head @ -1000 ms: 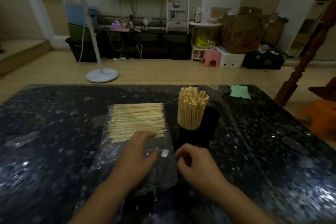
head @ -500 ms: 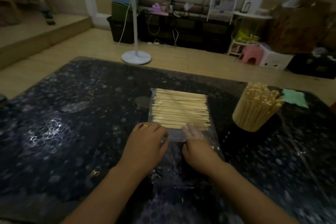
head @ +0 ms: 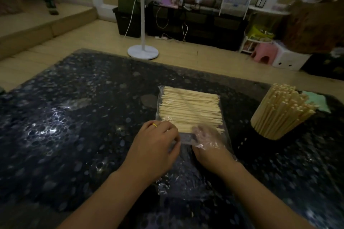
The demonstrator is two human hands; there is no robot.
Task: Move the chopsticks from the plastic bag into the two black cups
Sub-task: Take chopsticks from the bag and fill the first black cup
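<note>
A clear plastic bag (head: 186,182) lies flat on the dark speckled table (head: 74,126), with a layer of pale wooden chopsticks (head: 189,109) in its far half. My left hand (head: 156,147), a gold ring on one finger, pinches the bag's upper film near the chopsticks' near edge. My right hand (head: 210,147) is inside the bag; its fingers show blurred through the plastic, stretched toward the chopsticks. To the right, a dense upright bundle of chopsticks (head: 281,113) fills a black cup, which barely shows against the dark table. A second cup is not in view.
A green cloth (head: 316,100) lies behind the filled cup at the table's far right. Beyond the table's far edge a white fan stand (head: 143,52) rises from the wooden floor, with shelves, boxes and a pink stool farther back.
My right hand has moved from the table beside the bag into the bag's mouth. My left hand shifted from lying flat on the bag to pinching its film. The view swung left.
</note>
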